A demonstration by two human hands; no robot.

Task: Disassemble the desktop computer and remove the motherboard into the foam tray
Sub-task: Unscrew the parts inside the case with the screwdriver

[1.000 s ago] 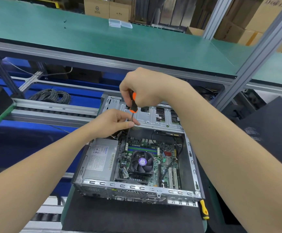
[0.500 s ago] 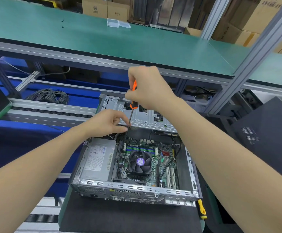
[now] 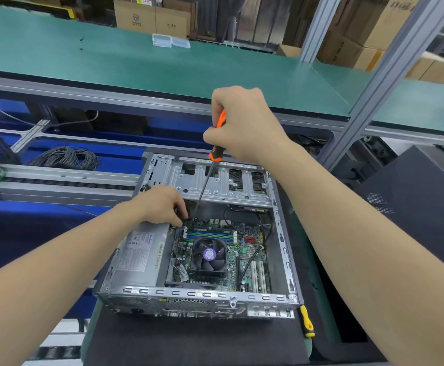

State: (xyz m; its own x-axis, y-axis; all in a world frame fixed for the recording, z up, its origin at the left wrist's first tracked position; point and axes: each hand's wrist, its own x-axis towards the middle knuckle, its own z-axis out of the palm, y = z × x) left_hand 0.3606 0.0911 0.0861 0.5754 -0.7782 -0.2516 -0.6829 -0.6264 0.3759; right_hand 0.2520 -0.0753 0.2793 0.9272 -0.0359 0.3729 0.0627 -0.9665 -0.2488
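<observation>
An open desktop case point(image 3: 284, 249) lies on a dark mat. Inside it sits the green motherboard point(image 3: 244, 260) with a black fan point(image 3: 209, 256) and a grey power supply point(image 3: 138, 257) at the left. My right hand point(image 3: 242, 125) grips an orange-handled screwdriver point(image 3: 216, 140); its shaft slants down to the board's far left corner. My left hand point(image 3: 162, 204) rests at that corner, fingertips curled beside the screwdriver tip, which they partly hide. I cannot tell whether they pinch anything.
A metal drive cage point(image 3: 215, 180) spans the case's far end. A yellow-handled tool point(image 3: 306, 322) lies at the mat's right front. A dark panel point(image 3: 421, 202) stands at the right. Coiled cable point(image 3: 64, 157) lies beyond the conveyor rail, under a green shelf point(image 3: 136, 59).
My right hand has risen with the screwdriver, and the shaft now shows longer. My left hand has dropped from the drive cage edge down to the motherboard's far left corner.
</observation>
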